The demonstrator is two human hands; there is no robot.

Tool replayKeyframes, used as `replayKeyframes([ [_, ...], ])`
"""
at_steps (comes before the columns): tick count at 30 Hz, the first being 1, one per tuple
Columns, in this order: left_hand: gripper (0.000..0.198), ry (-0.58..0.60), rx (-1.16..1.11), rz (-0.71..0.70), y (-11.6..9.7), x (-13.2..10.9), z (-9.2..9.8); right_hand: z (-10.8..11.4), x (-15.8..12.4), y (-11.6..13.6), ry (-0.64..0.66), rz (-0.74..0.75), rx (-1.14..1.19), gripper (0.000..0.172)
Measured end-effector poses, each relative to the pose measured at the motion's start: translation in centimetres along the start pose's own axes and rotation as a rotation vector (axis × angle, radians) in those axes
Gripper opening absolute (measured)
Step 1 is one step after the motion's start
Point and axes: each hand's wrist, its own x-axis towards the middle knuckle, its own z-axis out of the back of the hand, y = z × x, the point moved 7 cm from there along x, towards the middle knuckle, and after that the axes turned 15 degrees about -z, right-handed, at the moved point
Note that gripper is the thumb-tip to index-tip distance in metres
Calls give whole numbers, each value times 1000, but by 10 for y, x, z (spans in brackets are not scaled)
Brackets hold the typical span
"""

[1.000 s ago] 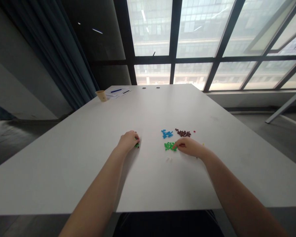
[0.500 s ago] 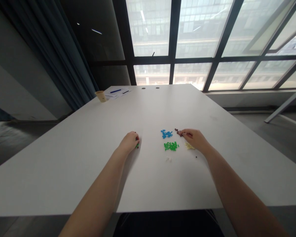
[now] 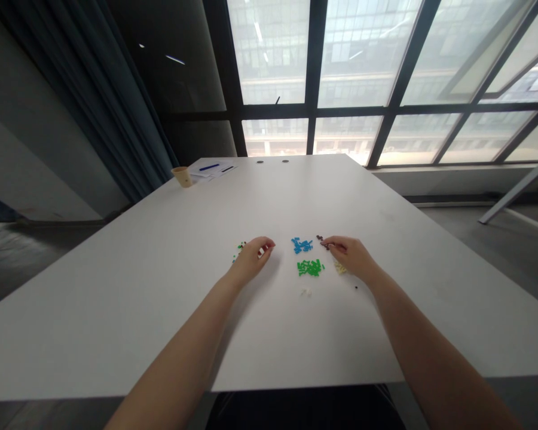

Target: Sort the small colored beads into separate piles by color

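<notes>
Small dark brown bricks lie in a loose pile, and the fingertips of my right hand are pinched together on them. Partly under that hand are pale yellow bricks. My left hand hovers over the table to the left of the blue bricks, its thumb and fingers curved with a gap between them and nothing visible inside. Behind its knuckles, several green and dark pieces show, partly hidden by the hand. A pile of green bricks sits nearer to me than the blue ones.
A few whitish pieces and a single dark piece lie closer to me on the white table. At the far left stand a paper cup and papers with a blue pen.
My left hand has moved right, away from the green and dark pieces it was on, and its fingers have parted. My right hand has shifted slightly left at the brown bricks.
</notes>
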Motion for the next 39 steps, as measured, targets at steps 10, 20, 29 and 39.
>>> replayKeyframes([
  [10, 25, -59, -23, -325, -49, -4, -12, -25, -23, 41, -11, 291, 7, 25],
  [20, 25, -113, 59, -538, -68, -7, -8, -35, -37, 55, -46, 400, 11, 15],
  [29, 20, -137, 45, -525, -66, -7, -7, -35, -39, 58, -53, 418, 18, 17],
  [39, 11, -121, -16, -539, -69, -5, -8, -34, -39, 60, -54, 429, 14, 16],
])
